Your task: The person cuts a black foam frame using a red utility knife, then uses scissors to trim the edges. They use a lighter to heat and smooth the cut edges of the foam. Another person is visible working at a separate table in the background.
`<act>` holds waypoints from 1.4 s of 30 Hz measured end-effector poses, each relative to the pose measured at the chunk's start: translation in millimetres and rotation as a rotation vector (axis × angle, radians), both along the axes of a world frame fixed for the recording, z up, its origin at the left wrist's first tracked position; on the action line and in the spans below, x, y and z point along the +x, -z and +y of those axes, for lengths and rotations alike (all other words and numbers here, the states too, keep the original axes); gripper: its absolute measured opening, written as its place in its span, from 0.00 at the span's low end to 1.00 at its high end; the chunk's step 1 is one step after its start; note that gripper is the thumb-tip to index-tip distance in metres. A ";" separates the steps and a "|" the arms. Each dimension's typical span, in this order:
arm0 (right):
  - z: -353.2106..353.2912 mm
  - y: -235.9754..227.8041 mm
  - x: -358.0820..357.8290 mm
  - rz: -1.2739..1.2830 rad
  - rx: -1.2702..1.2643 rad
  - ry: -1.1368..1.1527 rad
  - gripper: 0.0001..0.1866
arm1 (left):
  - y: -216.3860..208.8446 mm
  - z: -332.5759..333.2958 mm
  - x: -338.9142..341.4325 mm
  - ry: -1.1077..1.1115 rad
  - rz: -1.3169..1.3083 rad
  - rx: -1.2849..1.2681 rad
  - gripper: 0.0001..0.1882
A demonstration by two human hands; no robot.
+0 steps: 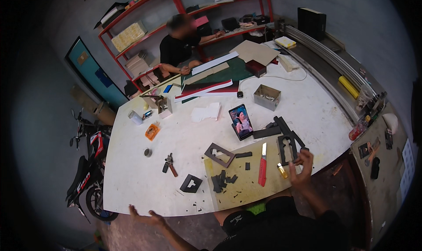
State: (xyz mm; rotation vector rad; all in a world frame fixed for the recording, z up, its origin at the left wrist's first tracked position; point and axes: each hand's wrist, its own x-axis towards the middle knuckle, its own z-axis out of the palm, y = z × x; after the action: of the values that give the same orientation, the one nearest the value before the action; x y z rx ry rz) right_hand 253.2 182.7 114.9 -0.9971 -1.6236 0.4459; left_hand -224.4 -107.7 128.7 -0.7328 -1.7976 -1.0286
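My left hand (148,216) is off the table's front left edge, fingers spread, holding nothing. At the right, my right hand (302,174) hovers over the mat's edge with thumb and fingers apart. Just beyond its fingertips is a black rectangular frame (281,150) with a shaped cutout; I see no clear grip on it. A yellow lighter (282,171) lies beside this hand. Left of that, a red utility knife (262,172) rests with its blade out on a yellowish cutting mat (239,194). Black foam scraps (223,180) and a grey cutout frame (220,155) lie further left.
A propped phone (241,121) stands mid-table near black strips (285,128). A pistol-shaped tool (170,165), black block (191,183), orange box (152,131) and metal tin (267,97) are about. A co-worker (178,46) sits across; a motorcycle (90,167) is at left.
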 end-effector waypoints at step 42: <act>0.0 -165.4 172.0 -0.277 0.756 0.534 0.27 | -271.8 12.6 109.9 0.228 0.981 0.161 0.22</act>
State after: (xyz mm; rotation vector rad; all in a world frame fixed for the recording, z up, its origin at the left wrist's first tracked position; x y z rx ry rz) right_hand 425.2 182.8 280.2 -0.8638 -1.4902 -0.6533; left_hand -114.5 -95.1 400.5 -1.1055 -0.7920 -0.7313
